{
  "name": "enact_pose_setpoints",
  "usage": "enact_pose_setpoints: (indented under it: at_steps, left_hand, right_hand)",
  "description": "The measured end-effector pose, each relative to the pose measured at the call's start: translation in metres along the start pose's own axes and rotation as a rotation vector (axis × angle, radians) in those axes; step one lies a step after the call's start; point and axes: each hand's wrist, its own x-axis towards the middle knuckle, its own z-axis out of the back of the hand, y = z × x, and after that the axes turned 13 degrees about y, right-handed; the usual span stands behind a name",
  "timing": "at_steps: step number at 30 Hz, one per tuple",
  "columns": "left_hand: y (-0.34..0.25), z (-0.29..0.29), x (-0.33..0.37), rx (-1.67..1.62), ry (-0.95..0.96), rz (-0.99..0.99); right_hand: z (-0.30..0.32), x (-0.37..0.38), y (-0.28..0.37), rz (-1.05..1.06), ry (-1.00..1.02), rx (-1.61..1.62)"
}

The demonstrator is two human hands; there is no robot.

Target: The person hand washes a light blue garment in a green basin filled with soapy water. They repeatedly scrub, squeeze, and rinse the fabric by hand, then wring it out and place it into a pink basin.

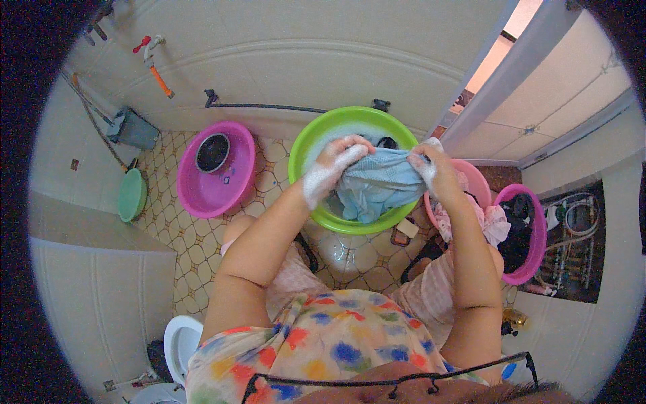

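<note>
Stretched between my two hands is a light blue cloth garment (380, 178), its lower folds hanging into a green basin (301, 145) of sudsy water. My left hand (334, 165), coated in white foam, grips the garment's upper left edge. On the right edge, my right hand (433, 168) pinches the fabric, with foam on its fingers too. A small dark item (387, 143) shows in the basin behind the cloth; I cannot make out what it is.
A magenta basin (235, 192) with a dark round bowl (212, 153) stands at left. On the right are a pink basin (474, 176) of pink clothes and a magenta tub (536, 236) of dark clothes. A soap bar (407, 227) lies near the green basin. An orange-hosed tap (156, 67) is on the wall.
</note>
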Motion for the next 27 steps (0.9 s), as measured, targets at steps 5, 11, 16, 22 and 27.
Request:
enact_pose_setpoints:
  at_steps: [5, 11, 16, 22, 27]
  left_hand:
    - [0.008, -0.003, 0.006, 0.461, -0.049, -0.046]
    - [0.019, -0.002, 0.008, 0.611, -0.043, -0.011]
    - [0.020, -0.005, 0.010, 0.716, -0.067, -0.077]
    - [0.033, -0.007, 0.013, 0.810, -0.046, -0.115]
    - [0.029, 0.000, 0.018, 0.451, -0.040, 0.197]
  right_hand:
    - [0.000, 0.003, -0.013, -0.226, 0.023, 0.384]
    - [0.002, 0.004, 0.013, -0.218, 0.019, 0.598]
    - [0.004, 0.001, 0.020, -0.208, 0.073, 0.728]
    - [0.000, -0.001, 0.014, -0.217, 0.137, 0.747]
    - [0.001, 0.001, 0.014, -0.192, 0.044, 0.859]
